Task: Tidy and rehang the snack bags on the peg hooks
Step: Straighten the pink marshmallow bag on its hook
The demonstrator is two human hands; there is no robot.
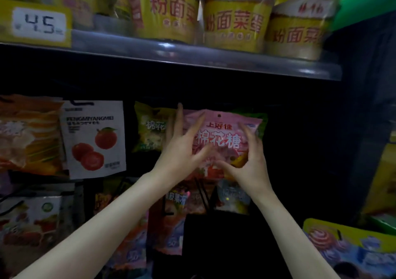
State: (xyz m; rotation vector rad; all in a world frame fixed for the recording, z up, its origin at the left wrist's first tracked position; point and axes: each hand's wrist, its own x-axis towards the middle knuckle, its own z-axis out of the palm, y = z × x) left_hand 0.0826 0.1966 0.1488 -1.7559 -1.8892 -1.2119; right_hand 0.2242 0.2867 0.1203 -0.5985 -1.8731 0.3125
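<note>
At centre frame, just under the dark overhang of the shelf, hangs the pink marshmallow bag, its punched hole near the top edge at the middle; whether a peg passes through that hole cannot be told, since the backing is black. Both hands frame the bag. The left hand is spread wide, its fingers straight and fanned up along the bag's left edge, the thumb laid across the front; it presses and steadies rather than grips. The right hand cups the lower right corner, fingers loosely bent over the front and thumb reaching under the bottom seam, holding the bag lightly.

To do this step well, I judge the bag should be kept flat and level while the hole is lined up with the hook, then slid straight back so the header does not crease or tear.

Behind its left edge sits a green marshmallow bag, partly overlapped. Further left hangs a white bayberry pouch, and beyond it an orange snack bag. Above, yellow noodle tubs stand on the shelf beside a price tag at upper left.
</note>
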